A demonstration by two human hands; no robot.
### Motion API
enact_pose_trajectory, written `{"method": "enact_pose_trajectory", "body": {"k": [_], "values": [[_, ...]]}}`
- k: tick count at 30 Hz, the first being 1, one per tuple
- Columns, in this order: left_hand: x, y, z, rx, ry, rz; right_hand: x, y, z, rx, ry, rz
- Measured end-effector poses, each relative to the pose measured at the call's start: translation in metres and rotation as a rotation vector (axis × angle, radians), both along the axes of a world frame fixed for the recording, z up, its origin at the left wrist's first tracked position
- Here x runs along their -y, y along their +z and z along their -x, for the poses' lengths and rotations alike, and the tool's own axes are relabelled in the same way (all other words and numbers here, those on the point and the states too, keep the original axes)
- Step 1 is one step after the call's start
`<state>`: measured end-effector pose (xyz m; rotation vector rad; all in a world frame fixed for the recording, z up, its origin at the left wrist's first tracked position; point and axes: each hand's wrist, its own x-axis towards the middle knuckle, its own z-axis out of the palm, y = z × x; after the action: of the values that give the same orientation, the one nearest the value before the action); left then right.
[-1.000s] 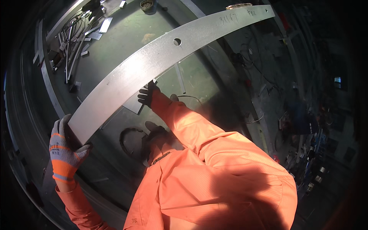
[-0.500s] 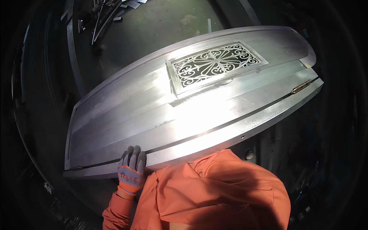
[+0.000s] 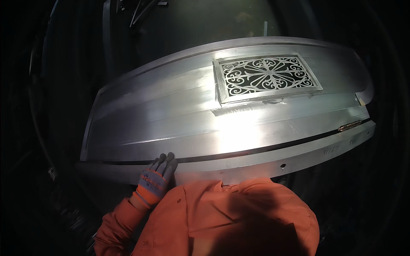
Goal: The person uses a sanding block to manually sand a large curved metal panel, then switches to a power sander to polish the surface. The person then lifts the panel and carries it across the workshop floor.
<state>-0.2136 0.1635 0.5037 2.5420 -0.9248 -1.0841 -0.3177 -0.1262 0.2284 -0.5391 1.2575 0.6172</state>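
In front of me lies a large silvery metal door panel (image 3: 171, 115) with a curved far edge. Along its near side runs a metal frame rail (image 3: 239, 165), parted from the panel by a narrow dark gap. My left hand (image 3: 156, 179), in a grey and orange glove, rests on this rail left of the middle. Its fingers stretch across the top, tips at the gap; the thumb is hidden. A framed scrollwork grille (image 3: 269, 74) sits in the panel right of centre. At the right end a brass-coloured hinge (image 3: 350, 126) bridges the gap. My right hand is out of view.
A round hole (image 3: 282, 166) pierces the rail's near face, and faint handwriting marks it further right. Beyond the panel, thin metal strips (image 3: 141, 13) lie on the dark floor. A long metal bar (image 3: 106, 30) stretches along the far left.
My view has shifted, so the panel appears further right and less tilted. My left hand stays on the rail, its fingers a little more bent, the forearm slanting more from the left.
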Motion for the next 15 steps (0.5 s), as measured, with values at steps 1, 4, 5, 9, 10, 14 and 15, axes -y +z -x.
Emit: {"method": "enact_pose_trajectory", "body": {"k": [1,4,5,9,10,14,15], "values": [[-0.005,0.0,-0.001,-0.012,-0.014,0.009,-0.001,0.005,0.001,-0.007,0.0,0.004],[-0.01,0.0,0.002,-0.028,-0.045,0.0,0.001,0.014,0.012,-0.022,-0.004,0.013],[-0.009,0.002,0.0,-0.031,-0.037,-0.017,-0.002,0.011,0.012,-0.016,-0.001,0.012],[-0.009,0.009,0.004,-0.077,-0.077,-0.041,0.002,0.01,0.02,-0.021,0.004,0.035],[-0.012,0.002,-0.001,-0.05,-0.092,-0.059,0.001,0.008,0.014,-0.012,0.008,0.026],[-0.014,0.002,-0.009,-0.071,-0.099,-0.025,-0.014,-0.011,0.03,-0.014,-0.011,0.049],[-0.008,0.006,-0.013,-0.047,-0.062,-0.017,-0.019,-0.025,0.024,0.005,-0.021,0.047]]}}
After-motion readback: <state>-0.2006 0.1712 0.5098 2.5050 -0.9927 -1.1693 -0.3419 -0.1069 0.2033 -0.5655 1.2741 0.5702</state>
